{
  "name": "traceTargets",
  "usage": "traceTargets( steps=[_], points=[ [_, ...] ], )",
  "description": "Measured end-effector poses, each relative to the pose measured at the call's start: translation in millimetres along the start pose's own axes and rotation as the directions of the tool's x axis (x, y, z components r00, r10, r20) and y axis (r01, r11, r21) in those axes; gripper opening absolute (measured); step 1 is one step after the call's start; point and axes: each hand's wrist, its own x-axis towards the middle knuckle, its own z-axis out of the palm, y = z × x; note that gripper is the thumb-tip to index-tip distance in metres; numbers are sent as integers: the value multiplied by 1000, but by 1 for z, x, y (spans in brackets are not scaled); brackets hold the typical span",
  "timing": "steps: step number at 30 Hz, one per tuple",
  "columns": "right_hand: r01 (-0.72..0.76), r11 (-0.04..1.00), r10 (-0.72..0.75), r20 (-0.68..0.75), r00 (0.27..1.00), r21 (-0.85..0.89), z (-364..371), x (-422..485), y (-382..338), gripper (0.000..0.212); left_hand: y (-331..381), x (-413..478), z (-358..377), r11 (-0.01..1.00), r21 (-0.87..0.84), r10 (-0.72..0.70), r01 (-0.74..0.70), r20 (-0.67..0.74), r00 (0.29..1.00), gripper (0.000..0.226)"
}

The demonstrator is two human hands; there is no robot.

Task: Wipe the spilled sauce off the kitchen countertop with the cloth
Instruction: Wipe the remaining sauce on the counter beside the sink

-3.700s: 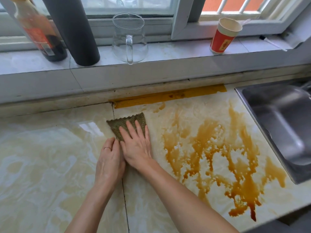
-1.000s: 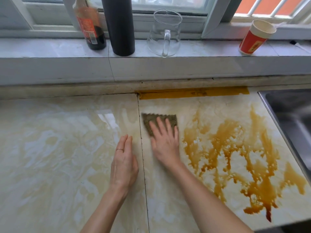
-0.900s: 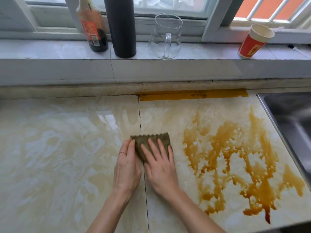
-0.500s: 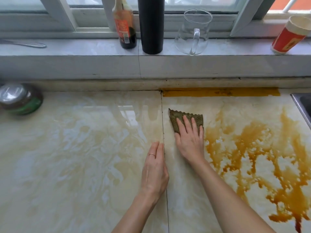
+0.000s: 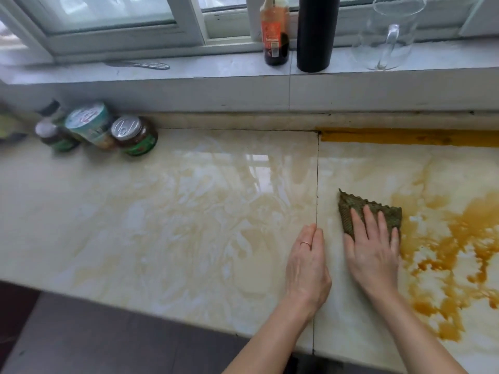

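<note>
A folded green cloth (image 5: 348, 209) lies on the pale marble countertop (image 5: 189, 225), just right of the counter seam. My right hand (image 5: 374, 247) presses flat on the cloth with straight fingers and covers its near half. My left hand (image 5: 307, 263) rests flat on the counter beside the seam, apart from the cloth, a ring on one finger. Orange-brown spilled sauce (image 5: 453, 255) spreads over the counter right of the cloth, up to the frame's right edge.
Several jars (image 5: 135, 134) stand at the back left of the counter. On the window sill are a sauce bottle (image 5: 275, 33), a black cylinder (image 5: 316, 33), a glass jug (image 5: 386, 36) and a metal utensil (image 5: 145, 65). The counter's front edge runs below my wrists.
The view has swung left, bringing the jars into sight. My right hand drew the cloth nearer and a little right; my left hand stays flat by the seam.
</note>
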Motion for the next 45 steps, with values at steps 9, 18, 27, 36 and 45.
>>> traceTargets(
  steps=[9, 18, 27, 36, 45],
  points=[
    [132, 991, -132, 52, 990, -1, -8, -30, 53, 65, 18, -36, 0, 998, 57, -23, 25, -23, 999, 60],
    [392, 917, -398, 102, 912, 69, -13, -59, 64, 58, 14, -55, 23, 978, 210, -22, 12, 46, 999, 66],
    [459, 884, -467, 128, 875, 90, -12, -97, 66, 58, 12, -55, 29, 955, 298, -41, 12, 91, 995, 67],
    [364, 929, -367, 43, 929, 65, -11, -114, 64, 57, 14, -56, 29, 949, 316, -46, 4, 125, 991, 71],
    [212, 973, -211, -16, 977, 96, -29, -107, 116, 58, 12, -58, 28, 947, 320, -53, 8, 132, 990, 70]
  ],
)
